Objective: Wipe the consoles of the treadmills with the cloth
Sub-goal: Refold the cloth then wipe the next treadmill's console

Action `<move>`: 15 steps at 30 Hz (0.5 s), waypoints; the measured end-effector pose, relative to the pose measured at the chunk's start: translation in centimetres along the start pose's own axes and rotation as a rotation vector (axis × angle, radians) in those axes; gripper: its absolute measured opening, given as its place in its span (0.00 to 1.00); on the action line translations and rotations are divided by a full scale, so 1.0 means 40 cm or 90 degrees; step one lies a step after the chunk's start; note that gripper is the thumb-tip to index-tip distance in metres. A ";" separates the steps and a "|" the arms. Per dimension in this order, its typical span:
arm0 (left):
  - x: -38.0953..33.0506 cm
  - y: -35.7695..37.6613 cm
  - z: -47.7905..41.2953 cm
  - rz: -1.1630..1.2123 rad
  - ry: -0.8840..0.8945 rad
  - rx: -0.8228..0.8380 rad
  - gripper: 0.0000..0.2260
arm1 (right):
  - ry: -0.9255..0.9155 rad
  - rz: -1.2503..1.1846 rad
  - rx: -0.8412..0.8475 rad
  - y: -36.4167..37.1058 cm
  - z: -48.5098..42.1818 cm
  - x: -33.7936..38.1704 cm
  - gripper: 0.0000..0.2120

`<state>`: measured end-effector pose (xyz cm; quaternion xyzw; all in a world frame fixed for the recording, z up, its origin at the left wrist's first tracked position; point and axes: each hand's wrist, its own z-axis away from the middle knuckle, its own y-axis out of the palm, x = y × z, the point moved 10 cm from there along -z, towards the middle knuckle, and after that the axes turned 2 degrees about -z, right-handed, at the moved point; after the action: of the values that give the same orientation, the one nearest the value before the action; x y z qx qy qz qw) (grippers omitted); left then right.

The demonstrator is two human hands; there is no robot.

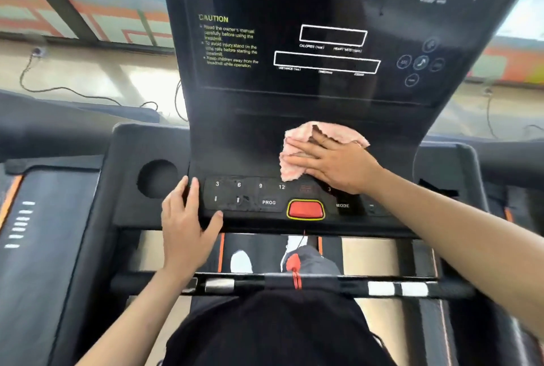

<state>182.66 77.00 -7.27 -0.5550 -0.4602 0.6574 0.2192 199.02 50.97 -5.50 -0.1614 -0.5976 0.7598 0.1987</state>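
A black treadmill console (235, 136) fills the middle of the view, with a display panel above and a row of buttons below. A crumpled pink cloth (297, 141) lies on the console's lower slope, just above the button row. My right hand (335, 162) presses flat on the cloth with straight fingers pointing left. My left hand (185, 218) rests on the console's front left edge, fingers up beside the "3" button and thumb on the lower rim. A red stop button (305, 209) with a yellow border sits between the hands.
A round cup holder (157, 178) is sunk into the tray left of the console. A black handlebar (382, 289) crosses below the console, with a red safety clip (294, 268) hanging on a cord. Another treadmill (44, 218) stands at left. Cables (73, 88) trail on the floor behind.
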 end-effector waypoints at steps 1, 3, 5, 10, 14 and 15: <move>-0.002 0.004 0.002 -0.004 0.003 -0.001 0.36 | 0.017 -0.003 0.005 0.012 0.038 -0.023 0.24; -0.005 0.008 0.002 -0.009 0.008 -0.005 0.36 | 0.057 0.004 0.010 0.031 0.113 -0.066 0.24; -0.006 0.011 0.003 -0.014 0.008 -0.012 0.37 | 0.098 0.024 0.017 0.043 0.176 -0.105 0.25; -0.009 0.024 0.007 -0.004 0.005 -0.021 0.39 | 0.209 -0.077 0.054 0.081 0.285 -0.157 0.26; -0.013 0.028 0.009 -0.008 0.005 -0.030 0.41 | 0.263 -0.122 0.045 0.106 0.348 -0.181 0.27; -0.015 0.028 0.009 -0.009 0.007 -0.033 0.41 | 0.278 -0.124 0.036 0.110 0.366 -0.184 0.27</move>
<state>182.76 75.83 -7.92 -0.5608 -0.4797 0.6404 0.2125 197.87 34.08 -6.30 -0.2578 -0.5319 0.7004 0.4000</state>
